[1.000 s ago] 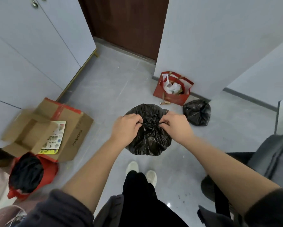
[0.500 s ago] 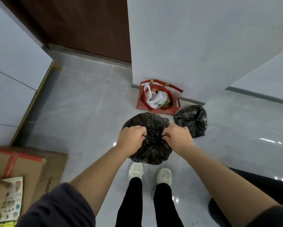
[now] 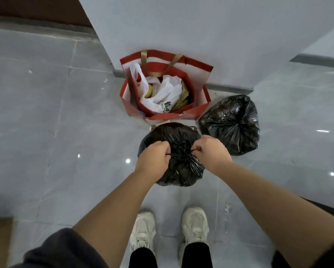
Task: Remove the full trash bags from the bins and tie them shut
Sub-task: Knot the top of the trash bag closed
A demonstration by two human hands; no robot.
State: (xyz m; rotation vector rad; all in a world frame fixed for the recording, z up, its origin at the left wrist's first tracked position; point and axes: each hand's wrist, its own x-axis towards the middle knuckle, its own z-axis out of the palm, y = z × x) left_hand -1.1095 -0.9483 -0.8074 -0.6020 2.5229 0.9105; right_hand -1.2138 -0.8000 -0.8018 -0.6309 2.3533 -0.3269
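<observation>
The left hand, in front of the red paper bag, is curled tight round a twisted strand at the gathered mouth of the black trash bag. That bag sits just in front of the red paper bag, on the person's side. The right hand grips the opposite strand. A second black bag, its neck bunched, lies just right of the red paper bag.

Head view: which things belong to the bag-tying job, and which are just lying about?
Job: black bag being tied, left hand, right hand, second black bag beside it.
Lying about: red paper bag, white plastic bag inside it.
</observation>
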